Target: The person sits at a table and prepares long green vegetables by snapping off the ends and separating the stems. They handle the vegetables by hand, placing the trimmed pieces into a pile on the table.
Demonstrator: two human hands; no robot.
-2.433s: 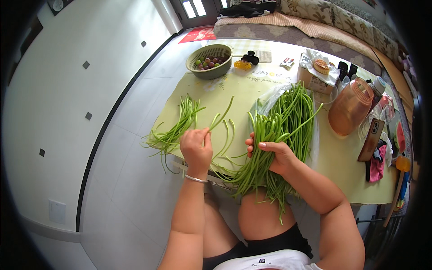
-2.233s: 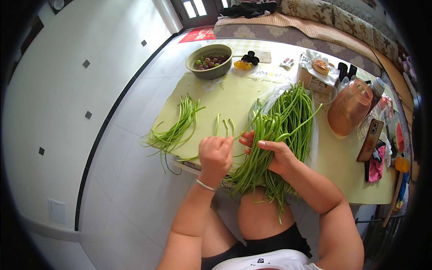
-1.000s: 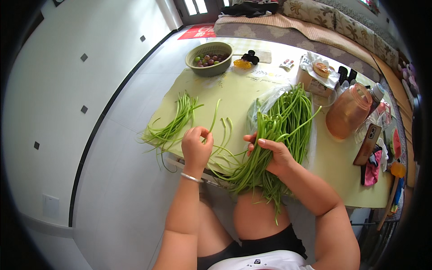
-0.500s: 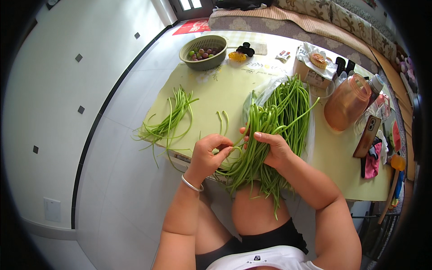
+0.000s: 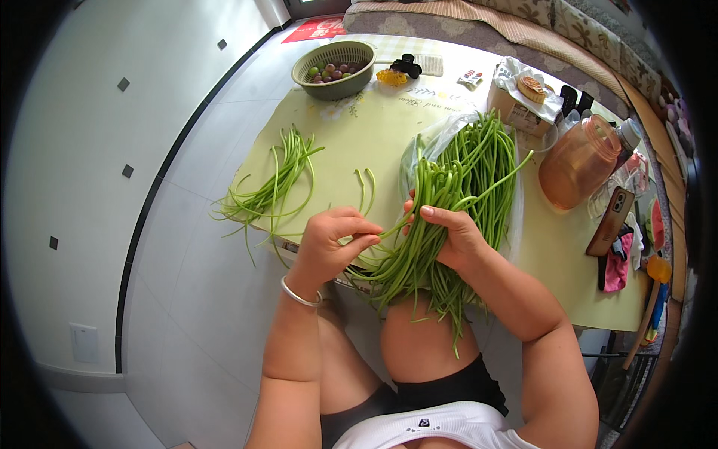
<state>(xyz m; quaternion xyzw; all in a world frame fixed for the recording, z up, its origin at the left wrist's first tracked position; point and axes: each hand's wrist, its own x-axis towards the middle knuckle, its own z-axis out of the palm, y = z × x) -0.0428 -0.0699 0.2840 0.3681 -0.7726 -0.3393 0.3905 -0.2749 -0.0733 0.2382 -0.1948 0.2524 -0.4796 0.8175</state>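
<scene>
My right hand (image 5: 461,241) is wrapped round a thick bunch of long, thin green stems (image 5: 424,254), whose lower ends droop over the table edge toward my knee. With finger and thumb pressed together, my left hand (image 5: 329,243) pinches one stem at the bunch's left side. A silver bangle is on that wrist. Behind the bunch, a larger heap of the same stems (image 5: 490,176) lies on a clear plastic bag (image 5: 413,159). To the left is a smaller loose pile of stems (image 5: 280,183), its ends hanging past the table edge. Two short curved pieces (image 5: 366,188) lie between them.
At the back stand a colander (image 5: 336,90) of grapes, a dark hair claw (image 5: 406,66) and a box (image 5: 516,112) with a round pastry (image 5: 532,90). On the right are a pinkish jug (image 5: 580,165), a phone (image 5: 609,221) and pink cloth (image 5: 615,266).
My left hand has moved slightly left and up, drawing a stem out from the bunch. My right hand keeps its hold. The whole view has shifted a little.
</scene>
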